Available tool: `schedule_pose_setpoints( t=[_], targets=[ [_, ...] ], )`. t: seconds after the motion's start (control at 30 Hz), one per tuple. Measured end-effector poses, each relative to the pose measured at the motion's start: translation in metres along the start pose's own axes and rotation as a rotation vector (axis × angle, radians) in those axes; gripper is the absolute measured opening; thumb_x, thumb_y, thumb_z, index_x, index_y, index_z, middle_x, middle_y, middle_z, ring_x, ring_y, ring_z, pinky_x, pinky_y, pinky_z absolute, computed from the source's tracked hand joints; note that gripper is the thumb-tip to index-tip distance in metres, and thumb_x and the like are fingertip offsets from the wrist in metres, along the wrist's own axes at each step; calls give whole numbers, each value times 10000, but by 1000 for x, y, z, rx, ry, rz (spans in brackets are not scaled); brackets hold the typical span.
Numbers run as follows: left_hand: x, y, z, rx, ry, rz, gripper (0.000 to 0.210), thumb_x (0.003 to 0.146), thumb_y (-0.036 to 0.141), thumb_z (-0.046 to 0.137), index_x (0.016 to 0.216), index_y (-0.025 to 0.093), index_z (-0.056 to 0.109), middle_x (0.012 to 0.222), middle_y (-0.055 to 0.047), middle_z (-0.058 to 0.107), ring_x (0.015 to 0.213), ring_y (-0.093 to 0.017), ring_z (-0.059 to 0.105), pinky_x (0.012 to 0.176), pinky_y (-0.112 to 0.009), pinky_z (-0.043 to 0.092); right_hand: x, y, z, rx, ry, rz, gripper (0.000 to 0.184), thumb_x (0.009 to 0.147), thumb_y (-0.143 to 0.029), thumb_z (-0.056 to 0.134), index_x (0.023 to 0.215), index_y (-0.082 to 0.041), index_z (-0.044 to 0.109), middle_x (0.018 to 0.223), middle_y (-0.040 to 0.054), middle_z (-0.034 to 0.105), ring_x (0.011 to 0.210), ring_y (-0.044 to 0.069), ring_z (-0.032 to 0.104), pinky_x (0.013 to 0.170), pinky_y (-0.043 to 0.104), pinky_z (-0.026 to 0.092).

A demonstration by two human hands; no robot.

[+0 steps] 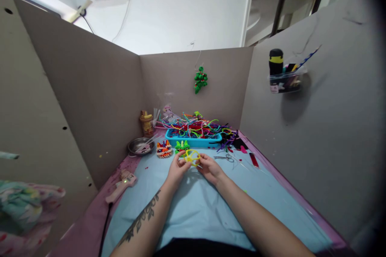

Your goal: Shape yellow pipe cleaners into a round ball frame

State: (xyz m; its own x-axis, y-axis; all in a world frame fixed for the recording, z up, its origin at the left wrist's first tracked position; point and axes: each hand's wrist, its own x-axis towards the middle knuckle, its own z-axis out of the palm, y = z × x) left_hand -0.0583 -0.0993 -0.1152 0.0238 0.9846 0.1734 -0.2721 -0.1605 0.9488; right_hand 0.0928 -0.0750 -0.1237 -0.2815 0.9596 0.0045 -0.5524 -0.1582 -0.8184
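Between my two hands is a piece of yellow pipe cleaner (193,156), bent into rounded loops. My left hand (177,165) pinches its left side with thumb and fingers. The fingers of my right hand (210,168) are closed on its right side. Just behind my left fingers sits a green pipe-cleaner figure (181,147) with pointed ears, partly covered by the hand. An orange, white and dark striped figure (164,149) stands to its left. Scissors (225,158) lie on the blue sheet to the right of my right hand.
A blue tray (193,141) heaped with colourful pipe cleaners stands at the back. To the left are a metal bowl (141,146), a yellow-lidded cup (147,123) and a pink glue gun (123,186) with a cord. Grey partitions (193,100) enclose the table; a plastic holder (286,82) hangs right.
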Motion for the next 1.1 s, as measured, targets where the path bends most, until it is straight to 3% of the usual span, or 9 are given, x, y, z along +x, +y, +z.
schedule_pose_setpoints(
  t=[0.2, 0.47, 0.73, 0.93, 1.1],
  targets=[
    [0, 3, -4, -10, -1, -33, 639, 573, 344, 740, 1113, 169, 448, 570, 67, 533, 397, -21, 352, 412, -164, 211, -3, 0, 2, -46, -70, 76, 171, 597, -261, 704, 701, -172, 601, 712, 18, 623, 655, 123, 556, 612, 238, 410],
    [-2, 6, 0, -44, -86, -49, 677, 534, 324, 772, 1089, 171, 415, 650, 4, 626, 618, -136, 593, 608, -222, 397, -1, -3, -1, -107, -56, 54, 170, 582, -269, 710, 692, -167, 631, 745, 31, 638, 644, 133, 561, 573, 234, 403],
    [-5, 2, 2, 16, -161, -4, 646, 569, 290, 752, 1111, 155, 428, 558, 52, 548, 520, -93, 520, 557, -208, 358, 1, -3, -2, -76, -63, -39, 202, 583, -301, 723, 708, -151, 671, 755, 45, 666, 725, 172, 590, 667, 281, 426],
    [-2, 3, -1, -38, -91, -19, 662, 581, 288, 744, 1133, 159, 402, 621, 21, 592, 603, -122, 573, 626, -231, 392, 3, 2, -5, -126, -12, -1, 216, 570, -317, 738, 693, -157, 661, 735, 36, 658, 690, 158, 586, 632, 267, 417],
    [-3, 7, -1, -22, -104, -74, 769, 564, 313, 753, 1203, 153, 357, 598, 20, 610, 525, -107, 548, 583, -220, 377, 3, 4, -3, -92, -43, 3, 214, 546, -296, 748, 665, -143, 656, 690, 35, 654, 645, 150, 576, 642, 275, 421]
  ],
)
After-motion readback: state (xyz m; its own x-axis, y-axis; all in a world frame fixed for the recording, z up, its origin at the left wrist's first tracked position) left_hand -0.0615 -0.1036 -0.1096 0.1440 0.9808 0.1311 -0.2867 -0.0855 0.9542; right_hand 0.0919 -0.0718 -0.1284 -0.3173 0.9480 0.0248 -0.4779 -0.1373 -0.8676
